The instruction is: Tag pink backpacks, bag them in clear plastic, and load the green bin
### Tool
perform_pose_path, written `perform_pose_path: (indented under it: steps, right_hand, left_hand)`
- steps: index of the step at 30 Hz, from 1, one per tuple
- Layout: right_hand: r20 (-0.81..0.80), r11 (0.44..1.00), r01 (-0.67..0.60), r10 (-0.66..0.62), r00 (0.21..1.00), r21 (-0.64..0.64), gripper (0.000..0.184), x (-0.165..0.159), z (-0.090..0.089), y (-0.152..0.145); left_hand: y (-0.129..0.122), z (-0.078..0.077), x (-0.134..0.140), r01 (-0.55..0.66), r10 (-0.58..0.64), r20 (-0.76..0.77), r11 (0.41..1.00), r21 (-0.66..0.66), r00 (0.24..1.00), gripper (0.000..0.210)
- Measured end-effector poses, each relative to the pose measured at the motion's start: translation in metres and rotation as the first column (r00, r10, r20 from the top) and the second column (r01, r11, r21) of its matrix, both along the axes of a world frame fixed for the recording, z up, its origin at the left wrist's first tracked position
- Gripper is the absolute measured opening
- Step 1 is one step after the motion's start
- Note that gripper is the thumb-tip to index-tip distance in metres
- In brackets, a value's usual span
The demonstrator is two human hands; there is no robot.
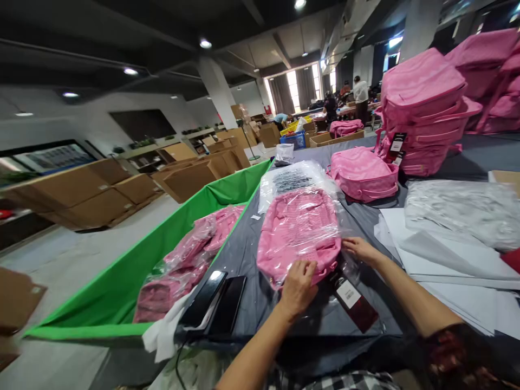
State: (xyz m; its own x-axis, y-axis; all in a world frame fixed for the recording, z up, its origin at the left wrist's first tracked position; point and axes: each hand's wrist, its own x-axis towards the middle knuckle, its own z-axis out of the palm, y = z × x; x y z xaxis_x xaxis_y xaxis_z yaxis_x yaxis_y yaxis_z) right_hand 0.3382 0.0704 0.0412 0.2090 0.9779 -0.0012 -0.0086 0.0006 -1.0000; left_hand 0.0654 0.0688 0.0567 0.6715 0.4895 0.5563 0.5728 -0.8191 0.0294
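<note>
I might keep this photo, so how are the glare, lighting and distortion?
Head view: glints streak the wrapped pink bag; head view: the ceiling lights and far windows look washed out against a dark ceiling; head view: cardboard boxes at left look stretched.

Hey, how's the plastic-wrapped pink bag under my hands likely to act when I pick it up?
The pink bag may feel slippery, since its clear plastic looks glossy and creased. It'll probably flex, as its body looks like soft, padded fabric. Rolling seems unlikely, since it lies flat on the table.
</note>
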Motion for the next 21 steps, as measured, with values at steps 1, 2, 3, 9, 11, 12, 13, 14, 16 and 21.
perform_pose_path:
  steps: [1,2,3,9,11,12,13,14,16,21]
  right_hand:
    - [0.011,1.0,0.008,-0.008,1.0,-0.003,0.037,0.002,0.004,-0.016]
    - [0.031,1.0,0.023,-0.022,0.999,-0.002,0.038,0.002,0.008,-0.034]
    - [0.042,0.999,0.034,-0.034,0.999,0.003,0.041,0.001,0.011,-0.053]
    - [-0.553,0.999,-0.01,0.032,0.833,0.042,0.066,-0.01,0.005,-0.118]
    - [-0.661,0.999,0.041,-0.051,0.748,-0.031,0.057,-0.007,-0.008,-0.115]
    - [-0.669,0.996,0.059,-0.091,0.738,-0.071,0.051,-0.005,-0.013,-0.113]
    - [-0.659,0.992,0.065,-0.118,0.743,-0.105,0.046,-0.001,-0.018,-0.112]
    - [-0.639,0.989,0.065,-0.134,0.757,-0.131,0.043,0.003,-0.021,-0.114]
    - [-0.586,0.982,0.08,-0.168,0.793,-0.172,0.043,0.014,-0.022,-0.126]
    - [-0.077,0.89,0.433,-0.447,0.891,-0.145,0.046,0.074,-0.005,-0.2]
  left_hand:
    - [-0.001,0.007,-0.007,0.035,-0.035,0.025,0.999,-0.01,0.999,0.056]
    - [-0.003,0.013,-0.013,0.07,-0.068,0.046,0.997,-0.026,0.997,0.058]
    - [-0.005,0.02,-0.02,0.106,-0.103,0.064,0.993,-0.047,0.993,0.058]
    - [-0.017,0.029,-0.059,0.339,-0.322,0.133,0.93,-0.14,0.937,0.069]
    - [-0.016,0.023,-0.074,0.341,-0.325,0.103,0.897,-0.281,0.94,0.072]
    - [-0.015,0.021,-0.082,0.315,-0.304,0.088,0.878,-0.362,0.949,0.072]
    - [-0.014,0.02,-0.09,0.278,-0.273,0.076,0.856,-0.435,0.959,0.072]
    - [-0.014,0.02,-0.098,0.238,-0.236,0.068,0.836,-0.494,0.969,0.072]
    - [-0.016,0.023,-0.111,0.184,-0.177,0.066,0.82,-0.543,0.982,0.074]
    - [-0.052,0.026,-0.124,0.146,-0.083,0.229,0.951,-0.273,0.97,0.058]
